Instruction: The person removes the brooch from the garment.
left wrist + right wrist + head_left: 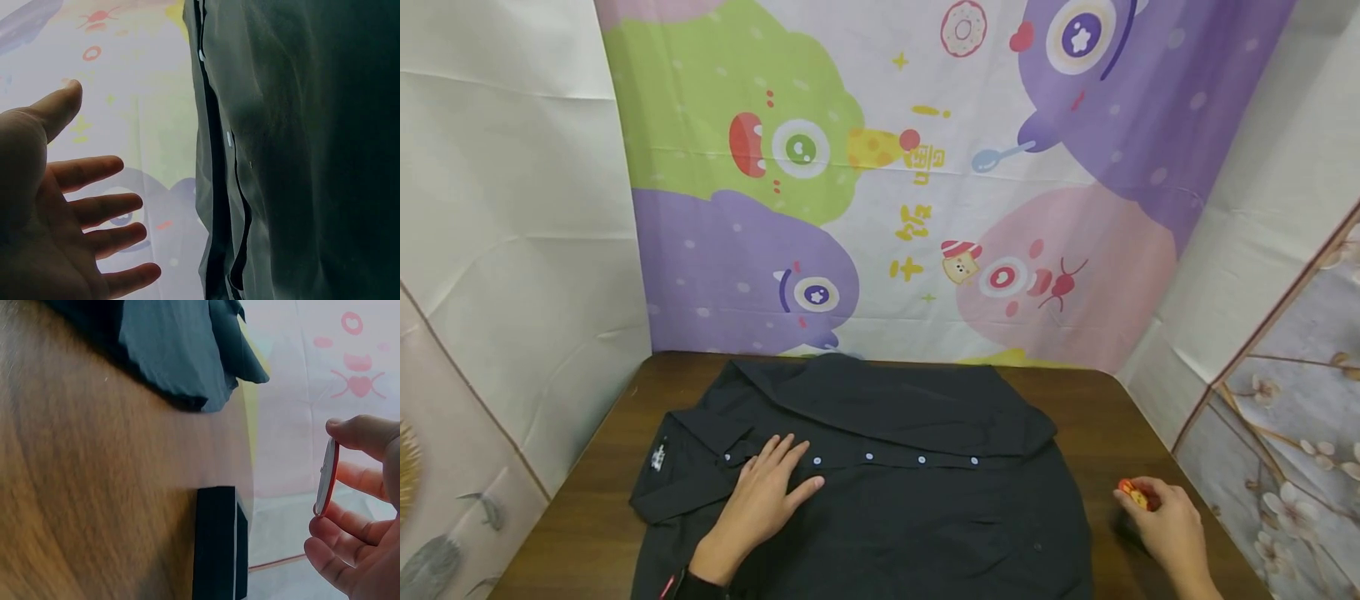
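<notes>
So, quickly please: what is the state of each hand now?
Left hand: open, fingers straight, resting flat on the black shirt.
Right hand: pinching a small red and white disc between thumb and fingers.

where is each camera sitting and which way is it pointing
Head: worn on the head, looking forward and down at the black shirt spread on the wooden table; the left hand lies flat on the shirt, the right hand pinches a small red badge.
Left wrist: beside the open palm, looking along the fingers toward the shirt and cartoon backdrop.
Right wrist: low over the table, looking past the fingers at the badge seen edge-on.
Shared: head and left wrist views both show the shirt's white buttons.
</notes>
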The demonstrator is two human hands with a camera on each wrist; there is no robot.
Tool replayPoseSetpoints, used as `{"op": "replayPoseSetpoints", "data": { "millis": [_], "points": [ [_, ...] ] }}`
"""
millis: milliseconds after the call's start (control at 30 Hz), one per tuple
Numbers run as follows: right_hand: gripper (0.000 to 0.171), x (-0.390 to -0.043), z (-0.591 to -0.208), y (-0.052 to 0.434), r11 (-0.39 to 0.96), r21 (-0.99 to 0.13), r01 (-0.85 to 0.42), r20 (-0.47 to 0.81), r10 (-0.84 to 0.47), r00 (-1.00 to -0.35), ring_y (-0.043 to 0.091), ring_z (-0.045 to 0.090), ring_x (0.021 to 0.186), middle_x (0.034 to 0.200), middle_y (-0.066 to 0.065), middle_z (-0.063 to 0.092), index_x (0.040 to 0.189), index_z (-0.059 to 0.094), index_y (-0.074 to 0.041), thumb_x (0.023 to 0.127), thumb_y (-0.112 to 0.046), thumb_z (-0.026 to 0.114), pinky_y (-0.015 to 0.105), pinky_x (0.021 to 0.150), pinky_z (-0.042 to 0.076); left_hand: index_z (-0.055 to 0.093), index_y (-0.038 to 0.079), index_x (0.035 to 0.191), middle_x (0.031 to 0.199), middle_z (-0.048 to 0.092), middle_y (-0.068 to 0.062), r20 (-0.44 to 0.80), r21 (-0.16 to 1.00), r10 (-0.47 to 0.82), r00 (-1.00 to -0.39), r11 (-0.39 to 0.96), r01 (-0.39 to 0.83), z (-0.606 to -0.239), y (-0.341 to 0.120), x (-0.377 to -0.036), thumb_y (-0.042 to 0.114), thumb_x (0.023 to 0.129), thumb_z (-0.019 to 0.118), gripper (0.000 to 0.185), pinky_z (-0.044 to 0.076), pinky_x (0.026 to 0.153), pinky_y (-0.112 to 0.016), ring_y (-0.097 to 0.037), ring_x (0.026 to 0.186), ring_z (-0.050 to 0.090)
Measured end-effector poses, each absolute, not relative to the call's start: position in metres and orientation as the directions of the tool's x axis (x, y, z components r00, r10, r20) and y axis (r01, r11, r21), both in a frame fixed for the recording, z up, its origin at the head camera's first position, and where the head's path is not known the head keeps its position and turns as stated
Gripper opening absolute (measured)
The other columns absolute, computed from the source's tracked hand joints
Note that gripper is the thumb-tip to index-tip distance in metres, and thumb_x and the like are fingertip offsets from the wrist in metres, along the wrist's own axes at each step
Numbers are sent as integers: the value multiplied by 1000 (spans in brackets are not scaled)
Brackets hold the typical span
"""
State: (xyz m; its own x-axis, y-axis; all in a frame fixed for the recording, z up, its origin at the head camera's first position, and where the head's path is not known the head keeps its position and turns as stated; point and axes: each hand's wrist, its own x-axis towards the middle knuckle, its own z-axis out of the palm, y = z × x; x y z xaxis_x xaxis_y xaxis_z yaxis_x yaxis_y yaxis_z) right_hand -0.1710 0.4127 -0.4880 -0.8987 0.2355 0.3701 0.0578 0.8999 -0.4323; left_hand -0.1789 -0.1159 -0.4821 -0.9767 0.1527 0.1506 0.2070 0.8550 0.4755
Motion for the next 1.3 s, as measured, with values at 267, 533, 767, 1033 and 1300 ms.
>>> {"op": "replayPoseSetpoints", "data": {
  "millis": [267,533,767,1033,1300],
  "points": [
    [35,-166,-489,418,890,-441,120,308,275,-911,30,56,79,84,19,60,101,68,5,84,-24,76,38,59,40,55,9,138,148,46,-20,146,480,155,-977,852,207,-482,-115,-180,50,92,60,62,31,106,-68,-42,142,34],
    [36,-165,-494,425,896,-427,118,320,272,-908,37,58,84,90,26,61,102,68,6,85,-24,75,48,64,42,55,9,137,149,46,-19,142,484,159,-977,850,208,-482,-116,-179,50,93,60,61,31,106,-69,-42,142,34],
    [36,-164,-497,429,894,-431,122,307,272,-912,40,57,88,90,25,62,102,67,7,86,-24,74,52,69,40,56,9,136,148,46,-20,155,486,156,-976,847,213,-483,-116,-179,50,92,61,61,31,105,-69,-43,142,34],
    [39,-163,-501,432,889,-436,142,268,279,-922,44,56,95,94,28,63,105,66,8,87,-25,73,57,76,40,57,9,135,148,46,-19,155,492,152,-976,845,210,-484,-117,-179,49,91,61,60,31,105,-70,-42,143,33],
    [40,-163,-506,437,888,-429,164,242,288,-927,48,56,95,97,33,62,105,66,9,85,-25,75,58,79,40,57,9,135,148,46,-19,146,491,152,-978,847,205,-483,-116,-178,48,92,61,59,30,106,-69,-42,143,33]
  ]
}}
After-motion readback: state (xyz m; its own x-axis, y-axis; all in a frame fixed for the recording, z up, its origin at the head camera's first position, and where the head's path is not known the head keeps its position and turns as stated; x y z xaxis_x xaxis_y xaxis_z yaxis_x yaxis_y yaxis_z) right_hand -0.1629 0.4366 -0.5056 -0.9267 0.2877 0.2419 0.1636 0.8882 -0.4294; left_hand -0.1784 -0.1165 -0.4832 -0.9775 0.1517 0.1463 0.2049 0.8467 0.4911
